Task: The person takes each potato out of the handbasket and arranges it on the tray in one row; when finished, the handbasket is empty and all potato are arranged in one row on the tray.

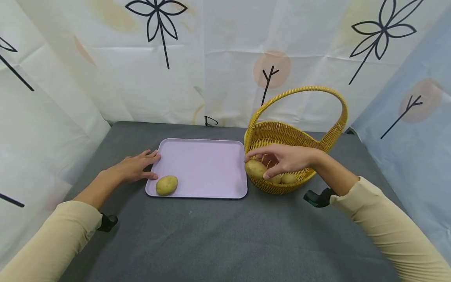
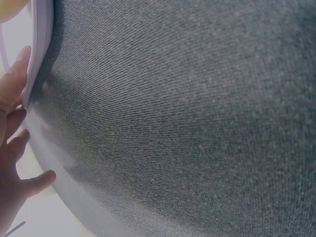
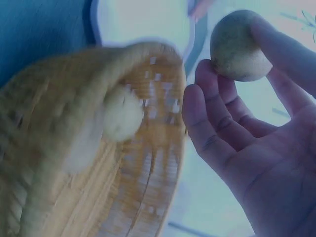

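Possibly precarious: a fingertip-held potato (image 1: 255, 168) could slip.
Thumb and fingers of our right hand (image 1: 293, 158) clamp it at the left rim of the basket (image 1: 276, 189); too light a pinch, or a snag on the wicker, might drop it. Our right forearm reaches over that basket; our left hand (image 1: 135, 167), fingers apart, meets the tray (image 1: 204, 168), its arm angled inward.
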Demonstrator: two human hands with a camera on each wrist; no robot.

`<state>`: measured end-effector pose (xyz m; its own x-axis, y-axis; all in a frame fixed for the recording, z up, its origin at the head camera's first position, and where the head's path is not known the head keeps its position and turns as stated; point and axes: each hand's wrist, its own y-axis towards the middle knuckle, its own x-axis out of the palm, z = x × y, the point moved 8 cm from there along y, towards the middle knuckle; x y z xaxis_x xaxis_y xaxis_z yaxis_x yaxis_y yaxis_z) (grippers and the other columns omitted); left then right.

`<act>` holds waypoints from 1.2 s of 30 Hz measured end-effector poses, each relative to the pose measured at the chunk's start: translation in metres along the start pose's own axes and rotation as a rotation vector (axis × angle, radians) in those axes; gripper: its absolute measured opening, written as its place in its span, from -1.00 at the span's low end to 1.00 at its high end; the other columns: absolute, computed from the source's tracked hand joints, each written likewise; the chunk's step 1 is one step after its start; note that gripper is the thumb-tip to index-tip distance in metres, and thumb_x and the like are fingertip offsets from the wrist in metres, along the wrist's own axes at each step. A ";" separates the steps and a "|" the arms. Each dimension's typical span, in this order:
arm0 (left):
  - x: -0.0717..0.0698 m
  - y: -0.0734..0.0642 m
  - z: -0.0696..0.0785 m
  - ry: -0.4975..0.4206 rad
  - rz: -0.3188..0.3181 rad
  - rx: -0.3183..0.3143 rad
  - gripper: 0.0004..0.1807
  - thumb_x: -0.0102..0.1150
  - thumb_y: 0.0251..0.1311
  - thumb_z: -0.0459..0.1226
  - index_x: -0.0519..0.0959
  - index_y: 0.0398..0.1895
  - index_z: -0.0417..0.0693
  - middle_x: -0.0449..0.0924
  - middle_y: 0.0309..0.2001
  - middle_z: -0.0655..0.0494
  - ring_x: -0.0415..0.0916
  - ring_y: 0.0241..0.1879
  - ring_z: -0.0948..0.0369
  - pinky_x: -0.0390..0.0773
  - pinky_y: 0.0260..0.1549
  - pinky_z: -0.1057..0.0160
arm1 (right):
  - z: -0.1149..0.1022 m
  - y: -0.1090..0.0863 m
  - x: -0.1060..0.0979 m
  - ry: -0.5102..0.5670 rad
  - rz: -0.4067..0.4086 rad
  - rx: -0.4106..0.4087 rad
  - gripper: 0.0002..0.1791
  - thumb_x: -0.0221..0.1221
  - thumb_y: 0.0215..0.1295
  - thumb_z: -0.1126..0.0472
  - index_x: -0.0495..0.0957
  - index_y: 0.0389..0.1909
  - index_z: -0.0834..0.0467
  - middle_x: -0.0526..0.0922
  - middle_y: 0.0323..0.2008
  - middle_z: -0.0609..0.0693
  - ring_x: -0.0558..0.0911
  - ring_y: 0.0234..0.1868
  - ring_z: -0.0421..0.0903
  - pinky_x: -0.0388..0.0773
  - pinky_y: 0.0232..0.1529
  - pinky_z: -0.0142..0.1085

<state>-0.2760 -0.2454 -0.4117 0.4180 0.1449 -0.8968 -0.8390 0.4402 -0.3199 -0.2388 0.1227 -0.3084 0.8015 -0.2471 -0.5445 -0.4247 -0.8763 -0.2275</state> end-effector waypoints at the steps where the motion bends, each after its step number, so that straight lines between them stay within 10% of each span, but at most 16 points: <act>1: 0.000 0.000 0.000 -0.002 0.000 -0.001 -0.03 0.25 0.25 0.08 0.09 0.52 -0.29 -0.06 0.52 -0.37 -0.19 0.48 -0.35 -0.09 0.18 -0.57 | -0.003 0.005 0.003 -0.004 0.001 -0.016 -0.39 0.30 0.29 0.32 0.37 0.35 0.13 0.47 -0.12 0.04 0.46 -0.24 -0.03 0.51 -0.13 -0.14; 6: 0.000 0.000 0.000 -0.004 -0.001 -0.005 -0.04 0.25 0.26 0.08 0.09 0.52 -0.28 -0.06 0.52 -0.36 -0.18 0.48 -0.35 -0.09 0.19 -0.57 | -0.014 0.029 0.017 -0.013 0.015 -0.090 -0.40 0.29 0.28 0.34 0.38 0.34 0.15 0.51 0.16 0.01 0.55 -0.08 -0.05 0.55 0.03 -0.09; 36: 0.001 0.001 -0.003 0.011 0.001 -0.008 -0.05 0.24 0.26 0.10 0.11 0.53 -0.23 -0.05 0.53 -0.32 -0.17 0.49 -0.33 -0.07 0.20 -0.55 | -0.011 0.153 0.098 -0.311 0.159 -0.114 -0.39 0.29 0.28 0.36 0.41 0.35 0.15 0.55 0.12 0.00 0.46 -0.06 -0.14 0.40 -0.06 -0.35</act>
<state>-0.2781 -0.2477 -0.4140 0.4137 0.1355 -0.9003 -0.8420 0.4331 -0.3217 -0.2203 -0.0402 -0.3874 0.5554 -0.2612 -0.7895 -0.4697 -0.8820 -0.0386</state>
